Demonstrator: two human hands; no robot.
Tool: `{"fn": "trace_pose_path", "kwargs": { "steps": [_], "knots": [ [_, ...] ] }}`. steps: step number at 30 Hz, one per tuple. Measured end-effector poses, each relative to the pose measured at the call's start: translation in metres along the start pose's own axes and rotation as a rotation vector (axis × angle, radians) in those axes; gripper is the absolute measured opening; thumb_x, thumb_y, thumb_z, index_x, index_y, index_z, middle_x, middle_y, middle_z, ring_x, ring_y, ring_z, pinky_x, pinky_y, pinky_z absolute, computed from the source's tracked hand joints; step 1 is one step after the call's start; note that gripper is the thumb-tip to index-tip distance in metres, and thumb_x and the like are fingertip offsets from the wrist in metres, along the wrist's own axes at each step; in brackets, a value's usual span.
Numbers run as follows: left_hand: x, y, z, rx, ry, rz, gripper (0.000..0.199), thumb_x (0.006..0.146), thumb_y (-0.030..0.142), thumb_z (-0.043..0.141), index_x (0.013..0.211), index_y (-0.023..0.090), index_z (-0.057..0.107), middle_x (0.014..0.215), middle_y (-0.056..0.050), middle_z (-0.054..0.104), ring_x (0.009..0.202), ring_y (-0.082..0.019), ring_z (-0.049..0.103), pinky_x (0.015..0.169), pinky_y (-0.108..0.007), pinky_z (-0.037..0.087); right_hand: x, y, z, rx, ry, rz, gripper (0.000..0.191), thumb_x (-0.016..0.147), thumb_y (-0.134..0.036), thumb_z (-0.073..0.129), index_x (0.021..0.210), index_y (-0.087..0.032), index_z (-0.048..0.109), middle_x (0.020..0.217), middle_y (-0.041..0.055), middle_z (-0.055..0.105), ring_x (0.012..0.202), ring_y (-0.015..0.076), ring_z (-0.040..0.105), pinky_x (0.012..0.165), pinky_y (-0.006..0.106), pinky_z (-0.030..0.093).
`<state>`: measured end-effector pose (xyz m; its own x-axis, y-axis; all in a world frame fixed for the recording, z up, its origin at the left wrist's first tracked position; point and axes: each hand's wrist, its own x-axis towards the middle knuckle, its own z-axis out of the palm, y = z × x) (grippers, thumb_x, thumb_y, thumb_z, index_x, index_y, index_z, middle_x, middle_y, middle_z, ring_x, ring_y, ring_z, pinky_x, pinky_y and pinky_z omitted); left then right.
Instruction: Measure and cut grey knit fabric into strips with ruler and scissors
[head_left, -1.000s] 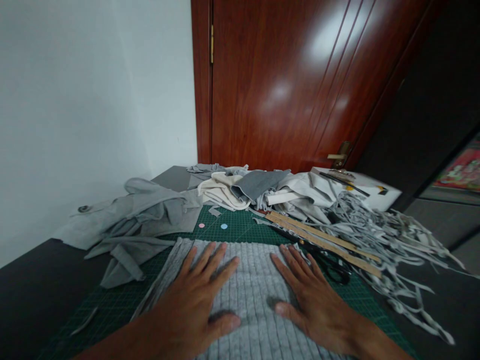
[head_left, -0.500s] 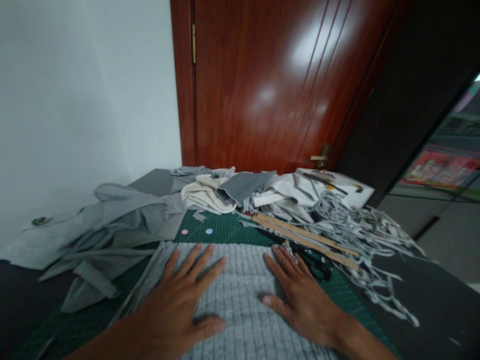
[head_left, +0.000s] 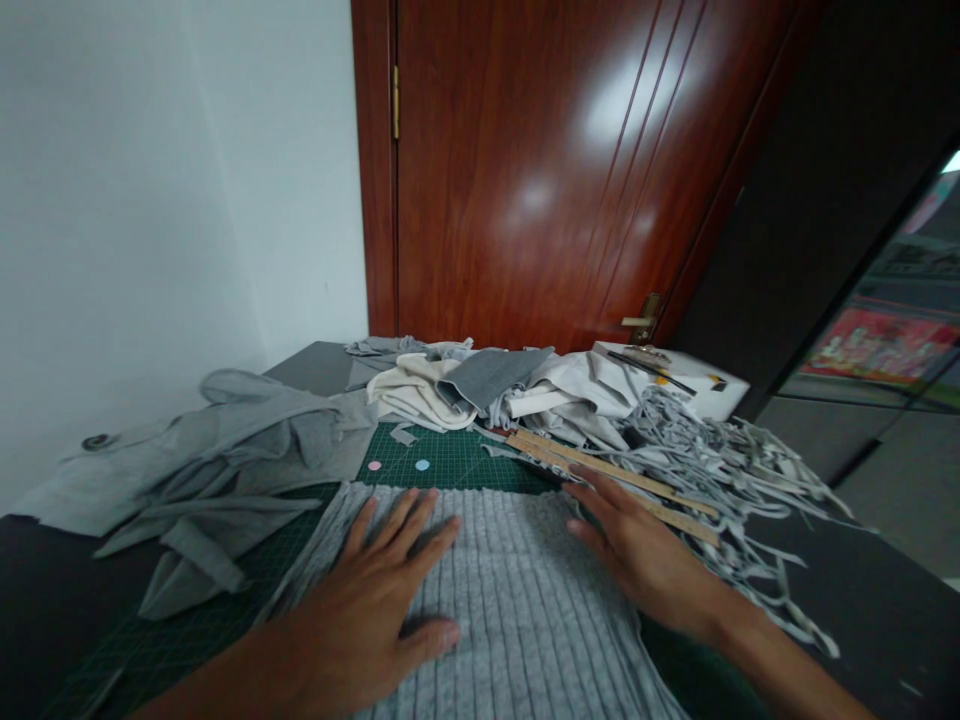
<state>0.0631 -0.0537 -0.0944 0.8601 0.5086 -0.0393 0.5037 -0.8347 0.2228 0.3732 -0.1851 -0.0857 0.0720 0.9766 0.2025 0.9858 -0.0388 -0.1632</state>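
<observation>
A grey ribbed cloth (head_left: 510, 600) lies spread on the green cutting mat (head_left: 465, 455). My left hand (head_left: 382, 590) rests flat on the cloth's left part, fingers spread, holding nothing. At the cloth's upper right edge is my right hand (head_left: 634, 545), its thumb side over the cloth and its fingers stretched toward the wooden rulers (head_left: 615, 475). The black scissors seem mostly hidden beneath that hand.
Grey fabric (head_left: 247, 430) is heaped at the left. Folded cloths (head_left: 491, 380) lie along the back, beside a white box (head_left: 705, 385). Thin fabric strips (head_left: 697, 440) are tangled at the right. Two small round discs sit on the mat.
My right hand has moved right, from flat on the cloth to its edge, over the scissors. My left hand stays spread on the cloth. The view has shifted slightly.
</observation>
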Motion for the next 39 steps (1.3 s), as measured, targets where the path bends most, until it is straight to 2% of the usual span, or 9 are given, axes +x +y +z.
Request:
{"fn": "trace_pose_path", "kwargs": {
  "steps": [2, 5, 8, 11, 22, 27, 33, 36, 39],
  "knots": [
    [-0.001, 0.006, 0.002, 0.006, 0.033, 0.003, 0.075, 0.1, 0.061, 0.053, 0.165, 0.032, 0.029, 0.174, -0.009, 0.012, 0.16, -0.039, 0.006, 0.125, -0.072, 0.005, 0.005, 0.026, -0.003, -0.055, 0.006, 0.11, 0.043, 0.109, -0.028, 0.04, 0.143, -0.015, 0.062, 0.149, 0.0177, 0.062, 0.132, 0.0313, 0.064, 0.114, 0.044, 0.047],
    [-0.001, 0.018, 0.002, -0.03, 0.044, 0.036, 0.071, 0.102, 0.063, 0.048, 0.164, 0.033, 0.03, 0.174, -0.007, 0.014, 0.16, -0.04, 0.007, 0.125, -0.072, 0.008, 0.011, 0.062, -0.008, -0.083, -0.039, 0.183, 0.036, 0.104, -0.018, 0.042, 0.118, -0.014, 0.075, 0.118, 0.0178, 0.078, 0.106, 0.0312, 0.075, 0.092, 0.039, 0.055],
    [-0.002, 0.025, 0.002, -0.062, -0.003, 0.06, 0.071, 0.103, 0.066, 0.042, 0.165, 0.034, 0.027, 0.174, -0.006, 0.014, 0.16, -0.038, 0.008, 0.125, -0.073, 0.01, 0.011, 0.086, -0.012, -0.092, -0.069, 0.214, 0.024, 0.096, -0.014, 0.053, 0.101, -0.015, 0.077, 0.102, 0.0156, 0.08, 0.095, 0.0302, 0.076, 0.08, 0.035, 0.053],
    [-0.002, 0.023, 0.005, -0.055, -0.042, 0.063, 0.07, 0.103, 0.068, 0.038, 0.165, 0.037, 0.025, 0.174, -0.006, 0.012, 0.16, -0.037, 0.007, 0.125, -0.072, 0.007, 0.009, 0.099, -0.014, -0.078, -0.088, 0.216, 0.021, 0.092, -0.011, 0.058, 0.098, -0.017, 0.077, 0.1, 0.0127, 0.081, 0.094, 0.0277, 0.076, 0.08, 0.032, 0.051],
    [0.018, 0.004, 0.004, 0.039, -0.051, 0.085, 0.076, 0.103, 0.067, 0.042, 0.167, 0.032, 0.019, 0.174, -0.012, 0.008, 0.161, -0.034, 0.002, 0.125, -0.07, 0.001, 0.018, 0.122, -0.021, 0.031, -0.127, 0.132, 0.017, 0.087, -0.026, 0.064, 0.077, -0.024, 0.077, 0.071, 0.0016, 0.075, 0.07, 0.0243, 0.071, 0.065, 0.03, 0.05],
    [0.016, 0.004, -0.003, 0.02, -0.08, 0.073, 0.08, 0.102, 0.064, 0.046, 0.167, 0.026, 0.019, 0.174, -0.015, 0.004, 0.161, -0.033, -0.001, 0.126, -0.066, 0.005, 0.018, 0.124, -0.015, 0.016, -0.035, 0.122, 0.031, 0.093, -0.037, 0.057, 0.08, -0.022, 0.081, 0.09, 0.0086, 0.079, 0.08, 0.026, 0.074, 0.075, 0.033, 0.054],
    [-0.019, 0.004, -0.007, -0.052, -0.057, 0.155, 0.077, 0.101, 0.057, 0.054, 0.166, 0.03, 0.025, 0.174, -0.011, 0.011, 0.161, -0.034, 0.007, 0.128, -0.063, 0.008, 0.011, 0.115, -0.031, -0.038, 0.099, 0.126, 0.041, 0.097, -0.044, 0.049, 0.089, -0.02, 0.081, 0.1, 0.0147, 0.079, 0.089, 0.0321, 0.074, 0.085, 0.042, 0.053],
    [-0.027, 0.001, -0.007, -0.109, -0.067, 0.154, 0.07, 0.097, 0.045, 0.063, 0.161, 0.028, 0.041, 0.173, -0.009, 0.022, 0.161, -0.034, 0.016, 0.129, -0.06, 0.013, 0.006, 0.092, -0.051, -0.002, 0.205, 0.165, 0.046, 0.094, -0.057, 0.051, 0.082, -0.022, 0.079, 0.092, 0.0138, 0.079, 0.08, 0.0336, 0.073, 0.075, 0.042, 0.053],
    [-0.018, 0.007, -0.012, -0.251, 0.074, 0.073, 0.052, 0.093, 0.035, 0.065, 0.144, 0.024, 0.062, 0.165, -0.01, 0.045, 0.154, -0.035, 0.038, 0.127, -0.057, 0.025, 0.0, 0.043, -0.061, 0.305, 0.208, 0.27, 0.051, 0.087, -0.07, 0.063, 0.085, -0.021, 0.078, 0.077, 0.0095, 0.074, 0.067, 0.0274, 0.067, 0.059, 0.035, 0.049]
  ]
}}
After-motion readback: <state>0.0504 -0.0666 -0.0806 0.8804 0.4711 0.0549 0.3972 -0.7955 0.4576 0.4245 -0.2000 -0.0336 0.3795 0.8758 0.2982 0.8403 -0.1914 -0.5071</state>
